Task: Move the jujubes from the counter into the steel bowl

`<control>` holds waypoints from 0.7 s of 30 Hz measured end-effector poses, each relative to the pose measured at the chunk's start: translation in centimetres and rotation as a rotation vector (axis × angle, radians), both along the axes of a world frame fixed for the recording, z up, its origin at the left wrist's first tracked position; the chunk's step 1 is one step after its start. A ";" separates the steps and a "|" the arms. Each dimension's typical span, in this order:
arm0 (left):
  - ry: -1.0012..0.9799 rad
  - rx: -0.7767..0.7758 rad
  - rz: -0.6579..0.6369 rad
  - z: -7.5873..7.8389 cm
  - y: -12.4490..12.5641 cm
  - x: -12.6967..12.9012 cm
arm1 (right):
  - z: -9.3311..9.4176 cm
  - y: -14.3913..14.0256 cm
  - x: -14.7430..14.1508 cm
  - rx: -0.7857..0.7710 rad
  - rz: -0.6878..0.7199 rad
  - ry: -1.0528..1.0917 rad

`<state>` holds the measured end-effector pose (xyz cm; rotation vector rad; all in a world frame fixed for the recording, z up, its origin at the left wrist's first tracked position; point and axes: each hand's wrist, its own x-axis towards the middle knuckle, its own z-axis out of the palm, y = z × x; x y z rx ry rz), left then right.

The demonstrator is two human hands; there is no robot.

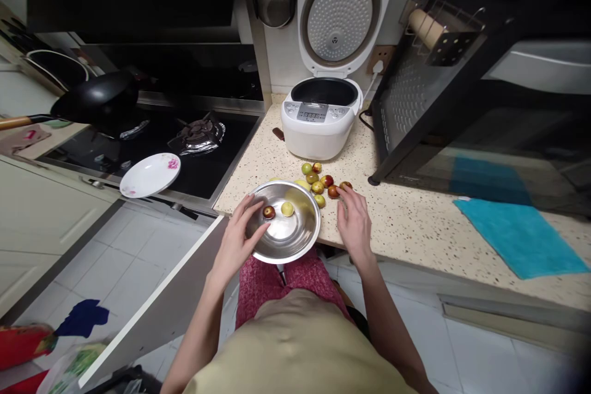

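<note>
A shiny metal bowl [305,231] sits at the counter's front edge, partly overhanging it. Inside are a dark brown jujube [268,212] and a yellow-green jujube [287,209]. My left hand [236,240] reaches over the bowl's left rim, thumb and fingers apart beside the brown jujube. Several green and red-brown jujubes [317,187] lie loose on the counter behind and right of the bowl. My right hand [355,221] is at their right side, its fingers apart and the fingertips at a brownish jujube [345,185], partly covering it.
A white rice cooker [318,132] with its lid raised stands behind the jujubes. At right are a black-framed oven [443,117] and a blue cloth [521,237]. Left, a white plate [150,175] overhangs the stove edge near a wok [99,101]. An open cabinet door [161,298] juts out below.
</note>
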<state>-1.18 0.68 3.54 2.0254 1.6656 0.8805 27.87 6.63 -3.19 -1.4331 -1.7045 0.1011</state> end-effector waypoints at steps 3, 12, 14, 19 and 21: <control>-0.040 0.007 0.028 0.2 -0.5 0.2 | 0.0 1.1 -0.1 -0.049 0.029 -0.089; -0.060 -0.009 0.038 0.2 -1.2 0.2 | 0.8 1.6 -0.5 -0.105 -0.028 -0.244; -0.056 -0.027 0.024 0.1 -1.2 0.1 | 0.7 1.6 -0.4 -0.099 -0.028 -0.235; -0.023 -0.048 -0.017 -0.2 -1.5 0.0 | 1.5 1.0 -0.5 -0.047 -0.023 -0.068; 0.005 -0.040 -0.030 -0.4 -1.7 -0.1 | 2.6 0.3 -0.9 -0.010 0.023 0.037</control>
